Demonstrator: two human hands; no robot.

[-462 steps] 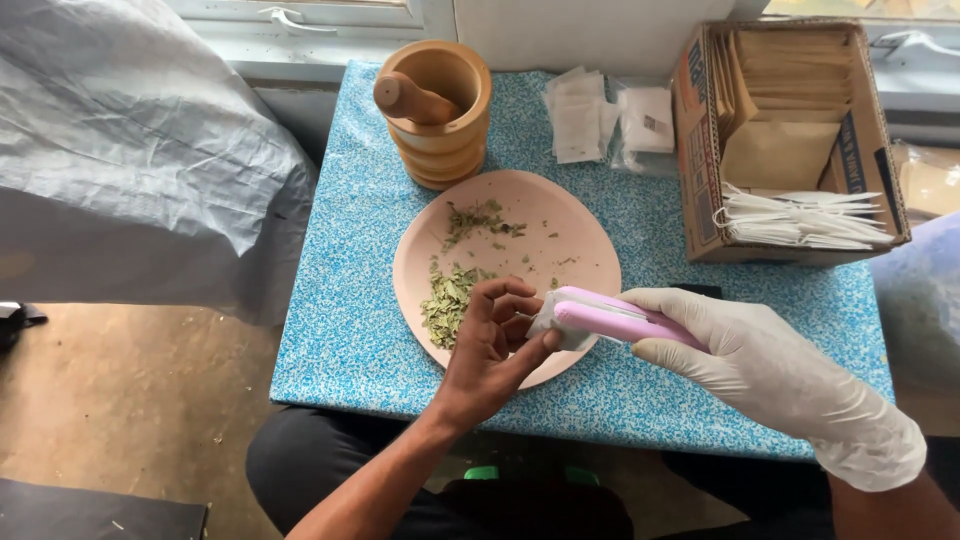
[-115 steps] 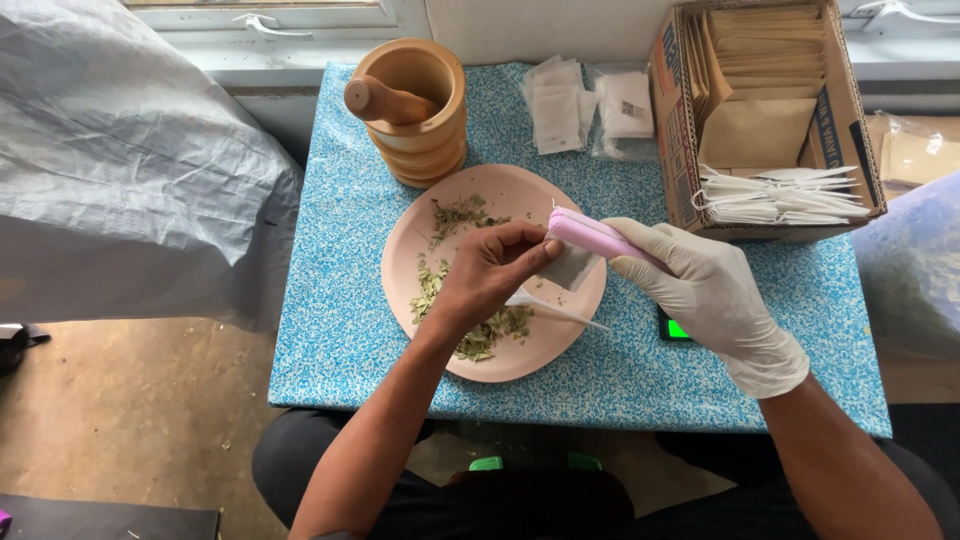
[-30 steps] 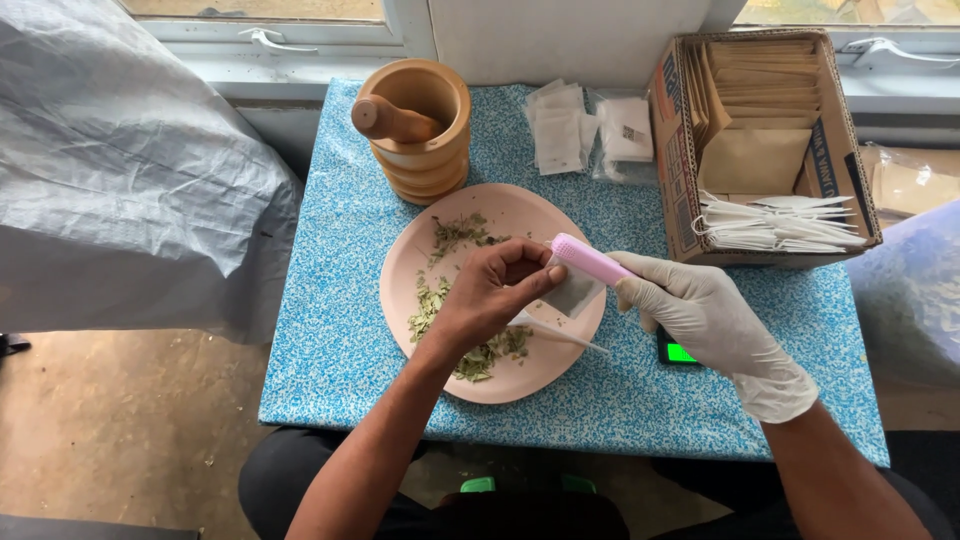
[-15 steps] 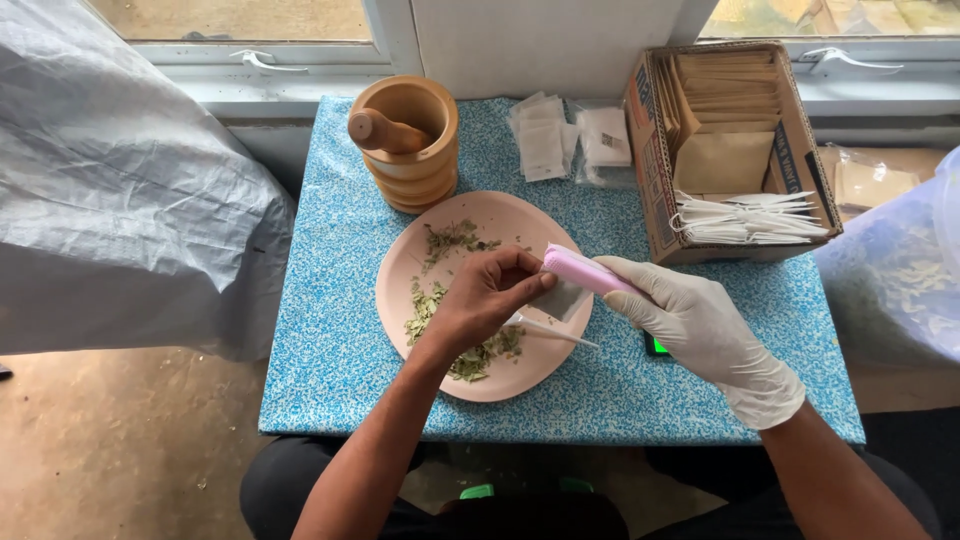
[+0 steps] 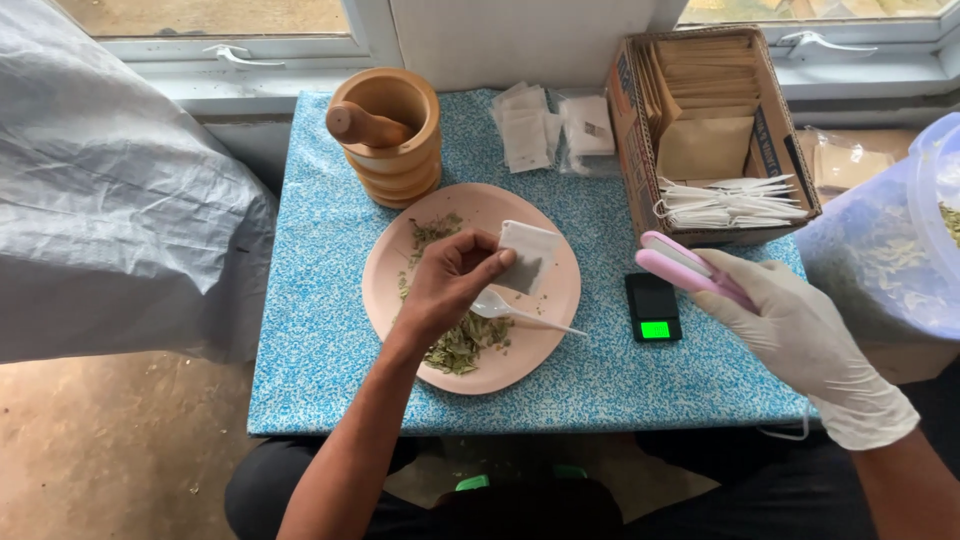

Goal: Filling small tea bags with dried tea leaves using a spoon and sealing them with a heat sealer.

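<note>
Across the middle of the scene stretches a blue speckled table [image 5: 330,330], its near edge running just above the person's dark lap and its far edge against a window sill; bare room lies along its left strip and at the near right corner. Left of it hangs a large grey plastic sheet [image 5: 110,190], cut off by the frame. At the far right sits an open cardboard box [image 5: 625,140] packed with upright tan paper envelopes [image 5: 705,145] and a stack of white tagged bags [image 5: 730,200]; its side print is too small to make out. Right of the box a clear plastic bag [image 5: 880,260] of green leaves is cropped by the edge. A round pink plate [image 5: 545,300] lies at the table's centre, holding dried green leaves [image 5: 455,345] and a white plastic spoon [image 5: 525,313], both partly hidden by the left hand [image 5: 445,285]. Far left stands a wooden mortar [image 5: 390,150] with its pestle [image 5: 365,125] leaning inside. Beside it lie small white sachets [image 5: 545,130] in clear wrap. A small black scale [image 5: 653,307] with a green lit display rests between plate and right hand. The gloved right hand [image 5: 800,330] is closed around a pink handheld sealer [image 5: 685,268], whose two arms stand slightly apart. The left hand pinches a small white tea bag [image 5: 527,255] between thumb and fingers, above the plate.
</note>
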